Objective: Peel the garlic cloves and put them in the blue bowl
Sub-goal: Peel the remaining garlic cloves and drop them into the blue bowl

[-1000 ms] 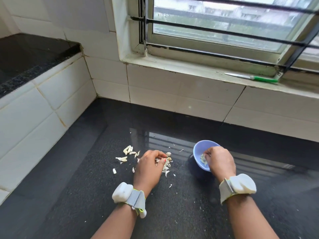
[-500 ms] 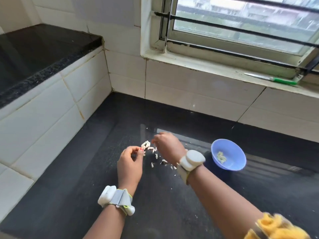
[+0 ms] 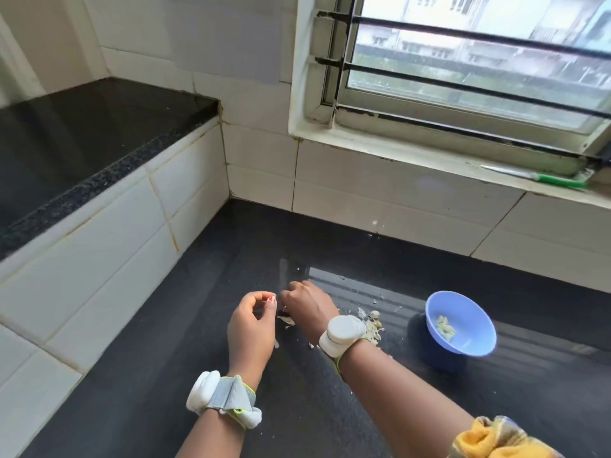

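- Papery skins and unpeeled cloves [image 3: 372, 320] lie beside the right wrist; peeled ones sit in the bowl [image 3: 463, 338].
- Cloves look light, firm and slippery; pinch the ends.
- Left hand [image 3: 253, 322] is curled, its hold unclear.
- Right hand [image 3: 305, 307] is curled, contents hidden.

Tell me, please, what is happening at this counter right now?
A person is peeling garlic on the black counter. Both hands, left hand and right hand, are close together with fingers curled; whatever they hold is too small to make out. Loose skins and cloves lie beside the right wrist. The blue bowl, off to the right, holds a few peeled cloves.
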Demonstrator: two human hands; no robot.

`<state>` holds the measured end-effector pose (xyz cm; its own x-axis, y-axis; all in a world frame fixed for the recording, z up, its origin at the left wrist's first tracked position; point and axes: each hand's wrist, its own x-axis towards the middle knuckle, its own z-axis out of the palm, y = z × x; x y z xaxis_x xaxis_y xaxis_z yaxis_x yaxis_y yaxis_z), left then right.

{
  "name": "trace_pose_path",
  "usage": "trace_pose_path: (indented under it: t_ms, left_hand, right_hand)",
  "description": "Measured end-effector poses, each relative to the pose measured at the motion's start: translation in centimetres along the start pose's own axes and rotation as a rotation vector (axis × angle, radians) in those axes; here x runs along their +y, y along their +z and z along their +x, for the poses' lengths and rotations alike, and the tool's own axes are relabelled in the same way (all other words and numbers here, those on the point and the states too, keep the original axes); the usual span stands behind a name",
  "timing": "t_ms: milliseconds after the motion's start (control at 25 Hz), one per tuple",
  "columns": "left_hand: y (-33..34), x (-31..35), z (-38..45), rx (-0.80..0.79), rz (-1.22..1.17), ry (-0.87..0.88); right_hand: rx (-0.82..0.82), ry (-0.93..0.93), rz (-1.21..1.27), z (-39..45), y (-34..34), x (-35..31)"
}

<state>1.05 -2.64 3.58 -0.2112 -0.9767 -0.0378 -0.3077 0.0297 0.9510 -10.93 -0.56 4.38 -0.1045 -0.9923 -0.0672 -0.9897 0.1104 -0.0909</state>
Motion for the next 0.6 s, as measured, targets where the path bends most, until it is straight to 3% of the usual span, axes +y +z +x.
trace_pose_path:
  t_ms: [200,320,480,600]
  left_hand:
    - [0.7,1.1,0.0,0.060,-0.096,-0.037]
    - [0.9,1.4,-0.1,0.077,-0.137,-0.072]
    - [2.5,2.8,-0.5,-0.172,-0.429,-0.221]
    - [4.2,4.0,-1.5,-0.303,-0.500,-0.211]
  right_hand:
    - [0.073,-0.113,0.164,0.0,0.3,0.7]
    - [0.253,0.010,0.509,-0.9,-0.1,0.8]
    - [0.451,0.327,1.037,-3.4,-2.0,1.3]
    - [0.537,0.424,1.169,-6.0,-1.7,3.2]
